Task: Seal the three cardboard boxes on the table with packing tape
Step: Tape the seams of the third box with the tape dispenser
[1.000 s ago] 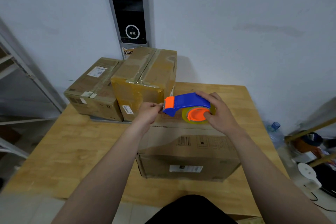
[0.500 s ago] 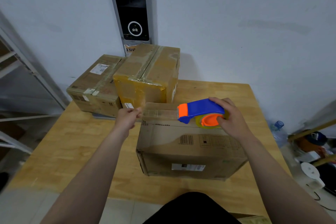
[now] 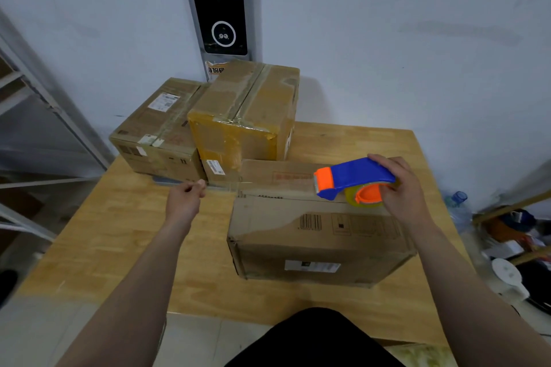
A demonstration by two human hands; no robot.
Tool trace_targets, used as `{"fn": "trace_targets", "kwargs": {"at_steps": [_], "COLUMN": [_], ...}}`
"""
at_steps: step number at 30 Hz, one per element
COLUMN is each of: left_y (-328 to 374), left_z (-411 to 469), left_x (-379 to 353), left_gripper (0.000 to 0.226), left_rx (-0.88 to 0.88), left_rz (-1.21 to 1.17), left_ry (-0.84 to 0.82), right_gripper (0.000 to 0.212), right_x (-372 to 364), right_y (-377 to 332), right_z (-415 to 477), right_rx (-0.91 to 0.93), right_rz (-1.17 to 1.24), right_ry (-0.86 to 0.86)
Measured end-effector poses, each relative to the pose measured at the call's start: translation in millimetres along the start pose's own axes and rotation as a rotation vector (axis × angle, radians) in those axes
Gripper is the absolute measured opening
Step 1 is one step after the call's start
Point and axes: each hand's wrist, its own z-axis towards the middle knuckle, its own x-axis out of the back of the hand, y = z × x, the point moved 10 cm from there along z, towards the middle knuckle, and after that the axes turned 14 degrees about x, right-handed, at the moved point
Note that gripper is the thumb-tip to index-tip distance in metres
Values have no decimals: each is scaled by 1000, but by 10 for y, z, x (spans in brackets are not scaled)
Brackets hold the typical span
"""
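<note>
Hands drawn farther apart than half a second before, a person stretches a strip of clear tape point(image 3: 231, 185) across the far top edge of the near box point(image 3: 316, 235): the left hand point(image 3: 186, 198) has pulled out past the box's left side toward 9 o'clock, and the right hand point(image 3: 399, 185) has carried the tape dispenser point(image 3: 354, 177) toward 3 o'clock.

The left grip is a narrow pinch on the free end of the tape, out over the bare tabletop point(image 3: 119, 232). The right grip wraps the blue-and-orange dispenser, fingers over its blue top, above the box's far right corner; whether the dispenser or the tape touches the cardboard cannot be told.

The near box sits at 6 o'clock on the tabletop. At 12 o'clock stands the tall box point(image 3: 244, 116), taped along its top seam, with the low box point(image 3: 158, 134) just beside it at 10 o'clock; both sit against the wall.

A dark wall panel point(image 3: 220, 3) hangs behind them. Metal shelving point(image 3: 44, 104) stands at 9 o'clock, and a plastic bottle point(image 3: 457, 202) at 3 o'clock, off the tabletop.
</note>
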Motion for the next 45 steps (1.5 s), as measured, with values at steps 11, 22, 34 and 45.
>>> {"fn": "trace_targets", "kwargs": {"at_steps": [11, 22, 34, 45], "left_y": [-223, -661, -614, -111], "left_z": [106, 177, 172, 90], "left_x": [-167, -584, -837, -646], "left_gripper": [23, 25, 34, 35], "left_rx": [16, 176, 78, 14], "left_rz": [-69, -31, 289, 289], "left_ry": [-24, -115, -163, -51], "right_gripper": [85, 80, 80, 87], "right_x": [-125, -158, -185, -200], "right_y": [1, -25, 10, 38], "right_z": [-216, -232, -307, -327], "right_rx": [-29, -23, -78, -55], "right_rz": [-22, -52, -67, -65], "right_ry": [41, 15, 29, 31]}}
